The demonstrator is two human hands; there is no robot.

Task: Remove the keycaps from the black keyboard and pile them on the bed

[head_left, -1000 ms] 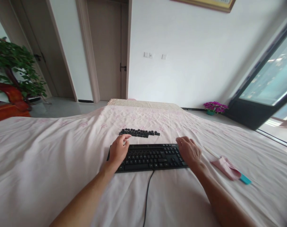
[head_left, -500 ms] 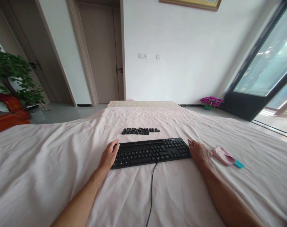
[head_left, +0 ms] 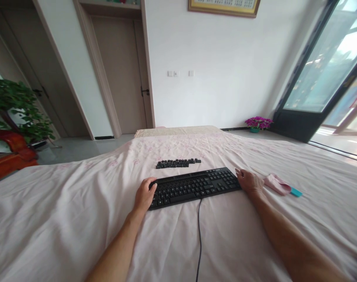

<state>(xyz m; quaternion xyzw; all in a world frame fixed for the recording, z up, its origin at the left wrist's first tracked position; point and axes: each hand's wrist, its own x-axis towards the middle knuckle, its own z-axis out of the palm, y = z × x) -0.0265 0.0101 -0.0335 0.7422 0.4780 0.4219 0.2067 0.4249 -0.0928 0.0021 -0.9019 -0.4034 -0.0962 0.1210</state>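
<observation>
Left hand [head_left: 144, 196] curled round left end of black keyboard [head_left: 194, 187], thumb on keys. Right hand [head_left: 249, 181] against right end, fingers loosely extended; grip seemingly light, cannot tell. Keyboard flat on pink sheet [head_left: 63, 219], cable [head_left: 199, 235] trailing toward viewer. Loose keycaps [head_left: 178, 163] in row just beyond. Pink cloth [head_left: 276, 184] near right hand.

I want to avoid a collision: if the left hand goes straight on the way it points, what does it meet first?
The keyboard: the left hand touches its left end. Beyond it, probably the row of loose keys, though depth is unclear.
</observation>
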